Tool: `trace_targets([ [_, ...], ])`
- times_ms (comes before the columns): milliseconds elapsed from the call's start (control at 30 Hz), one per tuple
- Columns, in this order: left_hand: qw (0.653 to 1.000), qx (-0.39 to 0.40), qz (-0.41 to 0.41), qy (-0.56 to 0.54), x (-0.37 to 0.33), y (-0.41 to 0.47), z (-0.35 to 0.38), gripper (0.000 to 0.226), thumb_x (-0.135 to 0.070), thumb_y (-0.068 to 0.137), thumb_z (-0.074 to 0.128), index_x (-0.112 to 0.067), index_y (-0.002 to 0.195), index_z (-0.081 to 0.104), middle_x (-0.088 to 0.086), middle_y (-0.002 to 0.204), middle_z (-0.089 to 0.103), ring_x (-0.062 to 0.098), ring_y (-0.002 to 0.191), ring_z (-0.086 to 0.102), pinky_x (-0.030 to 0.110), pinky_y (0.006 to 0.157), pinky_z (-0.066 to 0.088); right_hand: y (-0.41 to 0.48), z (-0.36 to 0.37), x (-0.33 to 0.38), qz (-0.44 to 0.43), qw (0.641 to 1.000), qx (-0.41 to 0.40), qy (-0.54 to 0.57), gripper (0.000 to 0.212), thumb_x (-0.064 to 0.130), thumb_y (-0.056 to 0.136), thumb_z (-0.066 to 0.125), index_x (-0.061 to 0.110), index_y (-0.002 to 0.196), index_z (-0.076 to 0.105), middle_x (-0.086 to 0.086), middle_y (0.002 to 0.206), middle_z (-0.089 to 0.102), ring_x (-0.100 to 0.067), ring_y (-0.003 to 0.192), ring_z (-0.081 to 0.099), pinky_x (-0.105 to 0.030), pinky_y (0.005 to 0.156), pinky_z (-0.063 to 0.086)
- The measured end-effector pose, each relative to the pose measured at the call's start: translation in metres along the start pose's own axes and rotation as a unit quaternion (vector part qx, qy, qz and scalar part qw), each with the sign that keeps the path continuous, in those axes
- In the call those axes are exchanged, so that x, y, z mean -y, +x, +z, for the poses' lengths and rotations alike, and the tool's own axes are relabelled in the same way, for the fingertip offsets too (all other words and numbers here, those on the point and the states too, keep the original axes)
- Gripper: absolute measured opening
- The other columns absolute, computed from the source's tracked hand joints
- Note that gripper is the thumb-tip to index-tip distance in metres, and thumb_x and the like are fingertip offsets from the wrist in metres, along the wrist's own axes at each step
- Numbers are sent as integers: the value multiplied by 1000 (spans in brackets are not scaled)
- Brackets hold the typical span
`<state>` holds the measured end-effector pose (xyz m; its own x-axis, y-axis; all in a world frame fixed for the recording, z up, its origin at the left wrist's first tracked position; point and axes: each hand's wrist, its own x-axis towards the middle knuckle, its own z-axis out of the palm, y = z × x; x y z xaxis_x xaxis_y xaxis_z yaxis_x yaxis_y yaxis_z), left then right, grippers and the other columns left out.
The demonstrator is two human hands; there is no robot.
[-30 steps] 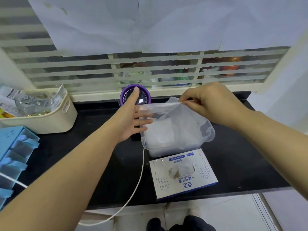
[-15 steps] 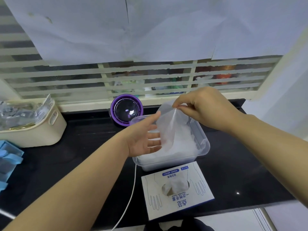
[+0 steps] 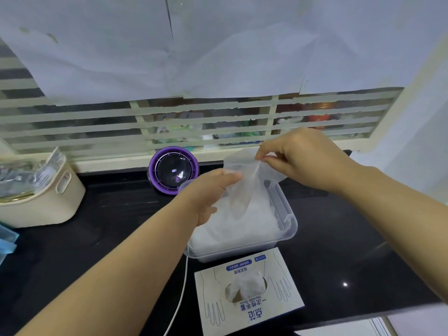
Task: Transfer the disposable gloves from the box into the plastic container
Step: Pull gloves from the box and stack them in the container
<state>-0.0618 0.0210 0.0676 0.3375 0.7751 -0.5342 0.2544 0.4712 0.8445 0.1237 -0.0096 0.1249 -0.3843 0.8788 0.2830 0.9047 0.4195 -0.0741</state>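
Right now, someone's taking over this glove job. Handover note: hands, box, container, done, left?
Right hand: fingers pinch the top of a thin clear plastic glove, which hangs over the clear rectangular plastic container.
Left hand: open, fingers against the glove's side.
White cardboard glove box: on the black counter, just in front of the container; a crumpled glove shows in its opening.
Done: a pile of gloves lies in the container.
To do: lower the held glove in, then pull the rest; the number remaining is hidden.
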Motion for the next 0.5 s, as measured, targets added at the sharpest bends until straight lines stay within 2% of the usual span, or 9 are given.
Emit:
trace_targets([
  [67,999,-7,32,31,-7,2,3,11,-31,96,55,-23,99,62,-1,123,59,23,118,50,44,105,30,4,-11,-2,10,999,22,-33,21,27,94,55,26,109,69,7,62,56,-11,58,43,-26,58,37],
  [133,999,18,26,0,-12,2,1,11,-29,95,56,-24,101,63,1,119,60,23,113,53,44,105,33,10,-21,0,14,999,18,-48,22,29,95,52,28,110,68,10,60,50,-9,57,39,-26,58,34],
  [233,988,112,-13,-105,-13,3,-8,31,-30,87,61,-15,114,64,5,109,66,20,98,62,45,95,47,24,-26,6,29,998,7,-56,22,29,95,50,29,110,67,11,59,49,-7,56,39,-24,54,33],
  [300,972,152,-49,-175,-9,5,-13,44,-30,77,62,-10,116,64,10,115,68,22,103,64,49,95,49,31,-17,12,38,998,17,-37,24,30,96,49,28,113,65,13,66,53,-3,59,42,-20,57,37],
  [400,958,138,-94,-232,5,12,-17,37,-26,93,52,-5,123,58,19,129,60,29,109,63,51,88,53,32,12,20,63,996,53,19,31,29,97,48,29,126,55,7,109,62,-8,93,54,-23,84,45],
  [500,975,89,-121,-161,20,18,-24,32,-24,102,44,-10,128,55,17,127,54,31,109,58,48,84,55,28,51,19,112,986,101,67,53,35,93,55,27,143,37,3,145,40,-16,130,38,-31,107,32],
])
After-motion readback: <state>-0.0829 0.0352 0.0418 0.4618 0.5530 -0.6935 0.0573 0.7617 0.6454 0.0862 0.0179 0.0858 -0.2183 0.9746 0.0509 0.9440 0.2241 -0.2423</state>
